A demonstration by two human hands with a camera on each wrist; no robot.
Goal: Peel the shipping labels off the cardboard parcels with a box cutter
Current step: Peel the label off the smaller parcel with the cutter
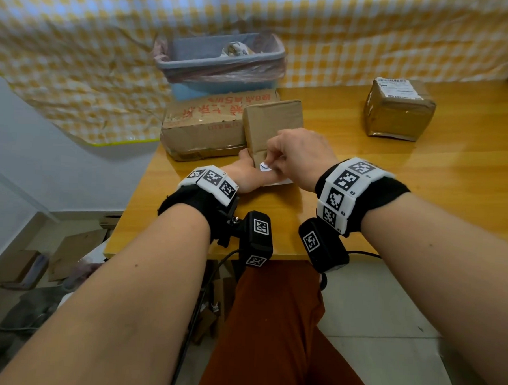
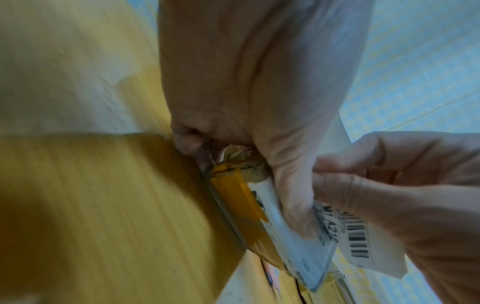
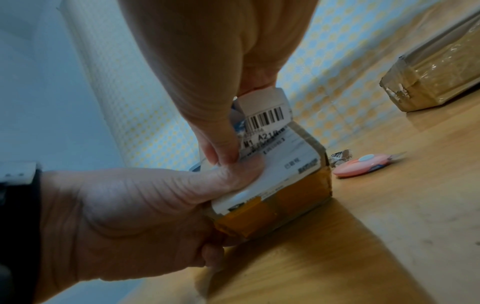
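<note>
Your left hand [image 1: 242, 174] grasps the near end of the small parcel [image 1: 272, 125] standing on the tabletop [image 1: 424, 177], with the thumb [image 3: 233, 176] pressed flat on the white shipping label [image 3: 285, 162] and the other fingers curled under the box's taped edge. Your right hand [image 1: 300, 153] has its grip pinched on the label's lifted corner [image 3: 267, 111], the strip with the barcode, curled up off the parcel's face; the rest of the label is stuck down.

The parcel leans against a larger worn box [image 1: 203, 128] with red print, just to its left. A lined bin [image 1: 221, 61] with crumpled paper inside stands behind that box. The pink box cutter [image 3: 363, 164] lies on the tabletop just past the parcel, touched by neither hand, with a scrap of torn paper [image 3: 339, 157] beside it. A second taped parcel [image 1: 398, 108] with its label on top sits well apart at the far right.
</note>
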